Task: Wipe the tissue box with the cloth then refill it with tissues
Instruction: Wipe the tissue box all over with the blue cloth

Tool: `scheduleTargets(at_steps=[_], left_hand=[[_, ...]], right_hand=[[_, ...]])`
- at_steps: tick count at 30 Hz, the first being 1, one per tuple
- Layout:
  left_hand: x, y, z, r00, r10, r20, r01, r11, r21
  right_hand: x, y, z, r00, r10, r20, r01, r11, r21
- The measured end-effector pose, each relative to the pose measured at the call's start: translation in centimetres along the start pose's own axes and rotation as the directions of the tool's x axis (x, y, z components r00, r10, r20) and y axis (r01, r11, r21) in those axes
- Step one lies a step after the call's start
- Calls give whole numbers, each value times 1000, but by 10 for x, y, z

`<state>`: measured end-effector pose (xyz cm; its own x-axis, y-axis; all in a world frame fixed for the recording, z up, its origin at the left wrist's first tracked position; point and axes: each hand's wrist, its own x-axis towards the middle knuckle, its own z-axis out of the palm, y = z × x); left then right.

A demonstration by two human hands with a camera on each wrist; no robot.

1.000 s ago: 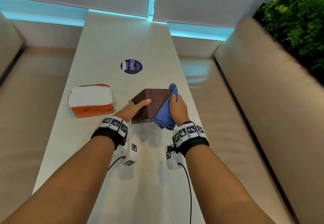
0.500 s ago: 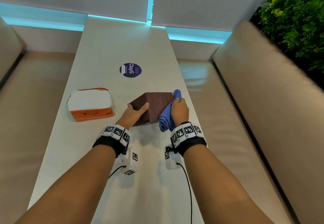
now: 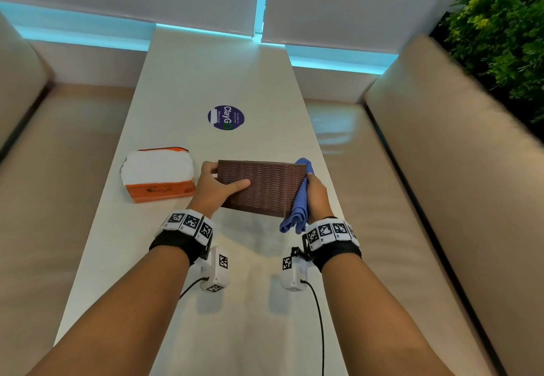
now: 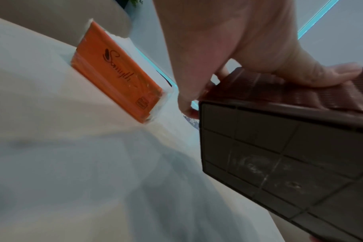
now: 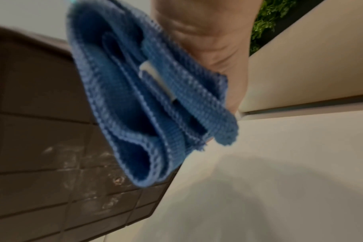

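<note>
brown tissue box (image 3: 265,187) lifted off the counter (image 3: 206,75), left hand (image 3: 212,187) gripping its end, right hand (image 3: 316,196) pressing folded blue cloth (image 3: 300,199) against the other, orange tissue pack (image 3: 160,173) beside

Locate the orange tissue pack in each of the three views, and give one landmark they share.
Head: the orange tissue pack lies left of centre on the table, left of the left hand.
Left wrist: upper left, beside the hand.
Right wrist: not in it.
Shared landmark: the brown tissue box, held off the table; its gridded underside shows at the right in the left wrist view and at the left in the right wrist view.
</note>
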<state>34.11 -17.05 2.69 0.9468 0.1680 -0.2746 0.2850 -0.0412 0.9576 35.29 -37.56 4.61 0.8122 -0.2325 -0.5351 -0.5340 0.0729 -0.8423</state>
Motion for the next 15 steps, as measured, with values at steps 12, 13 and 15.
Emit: scheduleTargets(at_steps=[12, 13, 15], left_hand=[[2, 15, -26, 818, -108, 565, 208, 971, -114], [-2, 19, -28, 787, -95, 610, 205, 972, -113], [-5, 27, -31, 729, -96, 678, 202, 976, -80]], right_hand=[[-5, 1, -12, 980, 2, 199, -52, 967, 249], [-5, 1, -12, 975, -6, 222, -53, 965, 258], [-6, 1, -10, 966, -12, 260, -61, 960, 272]])
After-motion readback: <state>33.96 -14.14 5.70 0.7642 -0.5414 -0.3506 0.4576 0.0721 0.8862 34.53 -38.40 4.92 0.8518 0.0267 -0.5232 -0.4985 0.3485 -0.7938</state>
